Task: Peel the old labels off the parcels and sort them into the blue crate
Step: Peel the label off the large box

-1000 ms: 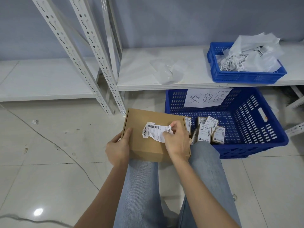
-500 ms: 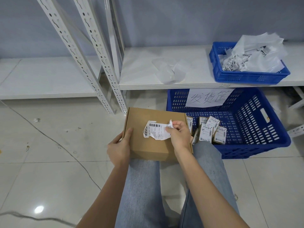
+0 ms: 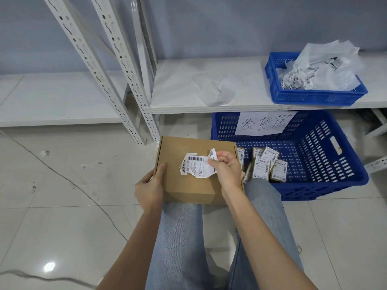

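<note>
- so compared with a second back, the right hand (image 3: 227, 168) has dragged more of the white label (image 3: 195, 165) up off the cardboard parcel (image 3: 188, 185); it's crumpled and bunched now, thumb and fingers pinching its right end
- left hand (image 3: 149, 188) grips the parcel's left edge, thumb flat on top; parcel sits on the person's knees, just left of the blue crate (image 3: 326, 155)
- my guess: the peel's nearly done, then the box goes in the crate with the small labelled boxes (image 3: 266, 166) already there
- can't tell if the label's left end is still stuck; the right hand hides the parcel's right corner; the label print's too small to read
</note>
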Tool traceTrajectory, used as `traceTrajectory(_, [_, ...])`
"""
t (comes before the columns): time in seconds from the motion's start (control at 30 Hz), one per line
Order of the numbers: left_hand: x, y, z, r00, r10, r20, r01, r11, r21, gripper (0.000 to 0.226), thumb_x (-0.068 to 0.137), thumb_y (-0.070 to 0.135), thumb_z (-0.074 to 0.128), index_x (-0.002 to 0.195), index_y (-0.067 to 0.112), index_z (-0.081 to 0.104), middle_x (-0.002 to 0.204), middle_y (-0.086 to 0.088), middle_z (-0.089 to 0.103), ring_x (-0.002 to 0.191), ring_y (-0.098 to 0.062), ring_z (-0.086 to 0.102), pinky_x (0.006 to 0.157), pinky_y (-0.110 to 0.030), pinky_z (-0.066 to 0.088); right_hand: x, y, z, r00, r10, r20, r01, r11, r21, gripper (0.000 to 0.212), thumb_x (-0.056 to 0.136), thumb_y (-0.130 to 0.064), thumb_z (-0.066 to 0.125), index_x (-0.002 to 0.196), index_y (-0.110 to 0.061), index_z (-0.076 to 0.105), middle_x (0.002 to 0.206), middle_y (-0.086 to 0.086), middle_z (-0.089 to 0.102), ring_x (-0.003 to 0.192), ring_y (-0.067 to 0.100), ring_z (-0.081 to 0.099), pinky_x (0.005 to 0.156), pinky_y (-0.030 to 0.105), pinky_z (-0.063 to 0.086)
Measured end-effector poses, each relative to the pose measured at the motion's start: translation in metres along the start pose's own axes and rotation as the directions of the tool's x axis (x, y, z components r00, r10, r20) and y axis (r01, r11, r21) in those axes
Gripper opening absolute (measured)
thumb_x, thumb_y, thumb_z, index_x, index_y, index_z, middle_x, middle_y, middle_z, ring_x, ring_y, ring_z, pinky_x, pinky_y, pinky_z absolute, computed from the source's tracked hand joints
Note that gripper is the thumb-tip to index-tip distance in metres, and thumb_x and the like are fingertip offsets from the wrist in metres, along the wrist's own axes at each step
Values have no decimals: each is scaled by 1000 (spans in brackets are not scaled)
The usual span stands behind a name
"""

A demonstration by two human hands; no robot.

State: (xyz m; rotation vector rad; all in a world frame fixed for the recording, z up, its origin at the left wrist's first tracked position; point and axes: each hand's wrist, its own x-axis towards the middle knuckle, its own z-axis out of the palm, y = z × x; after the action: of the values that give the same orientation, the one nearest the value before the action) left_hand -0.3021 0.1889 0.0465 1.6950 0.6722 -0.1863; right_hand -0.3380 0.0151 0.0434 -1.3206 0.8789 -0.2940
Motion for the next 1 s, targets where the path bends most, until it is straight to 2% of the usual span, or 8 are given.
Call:
traceTrajectory(0.13, [0, 1, 0, 1000, 1, 5, -1, 1000, -3, 48, 75, 50, 79, 112, 21, 75, 100, 6, 72, 98, -14, 64, 89, -26, 47, 0, 3, 2, 1000, 11, -16, -11, 1000, -17, 24, 76, -8, 75, 83, -27, 63, 64, -13, 66, 92, 20, 65, 101, 46, 42])
traceTrajectory(0.27, [0, 0, 0, 1000, 8, 11, -9, 1000, 2, 50, 73, 51, 80, 112, 21, 75, 103, 6, 73, 102, -15, 65, 95, -30, 49, 0, 4, 4, 1000, 10, -21, -9, 1000, 24, 21, 67, -20, 77, 82, -29, 65, 68, -11, 70, 100, 25, 64, 104, 50, 39])
traceTrajectory(0.33, [1, 0, 0, 1000, 12, 8, -12, 1000, 1, 50, 73, 51, 80, 112, 20, 75, 105, 5, 73, 101, -15, 64, 94, -30, 49, 1, 4, 5, 1000, 5, -16, -4, 999, 33, 24, 61, -28, 75, 82, -30, 65, 70, -12, 71, 106, 28, 61, 104, 51, 37])
traceTrajectory(0.47, [1, 0, 0, 1000, 13, 5, -13, 1000, 10, 51, 73, 52, 80, 113, 21, 75, 105, 4, 73, 101, -15, 65, 96, -32, 50, 3, 4, 5, 999, 13, -30, -11, 998, 65, 22, 72, -12, 77, 82, -27, 65, 68, -11, 70, 101, 25, 65, 105, 51, 37])
traceTrajectory(0.53, [1, 0, 0, 1000, 14, 13, -14, 1000, 8, 49, 72, 52, 80, 111, 22, 76, 103, 4, 73, 102, -15, 65, 96, -33, 50, 4, 4, 4, 999, 24, -32, -20, 996, 92, 23, 72, -10, 77, 81, -27, 65, 70, -8, 71, 100, 25, 65, 104, 50, 38])
traceTrajectory(0.7, [0, 1, 0, 999, 26, 18, -27, 1000, 11, 49, 73, 52, 79, 111, 21, 76, 102, 4, 73, 100, -15, 65, 93, -31, 50, 5, 6, 6, 998, 31, -45, -26, 994, 102, 25, 62, -24, 78, 83, -29, 65, 72, -17, 72, 113, 29, 55, 104, 51, 37])
traceTrajectory(0.9, [0, 0, 0, 999, 28, 20, -29, 999, 17, 49, 73, 52, 79, 111, 21, 76, 103, 4, 74, 101, -15, 66, 96, -33, 51, 7, 5, 5, 997, 59, -52, -51, 987, 154, 26, 74, -5, 77, 82, -26, 63, 74, -9, 71, 101, 22, 63, 105, 48, 39])
traceTrajectory(1.0, [1, 1, 1, 999, 35, 19, -36, 999, 31, 52, 72, 54, 79, 112, 22, 75, 107, 4, 73, 102, -15, 66, 97, -34, 51, 8, 8, 4, 996, 69, -63, -59, 987, 150, 23, 67, -16, 78, 82, -28, 66, 71, -16, 72, 113, 26, 56, 107, 50, 34])
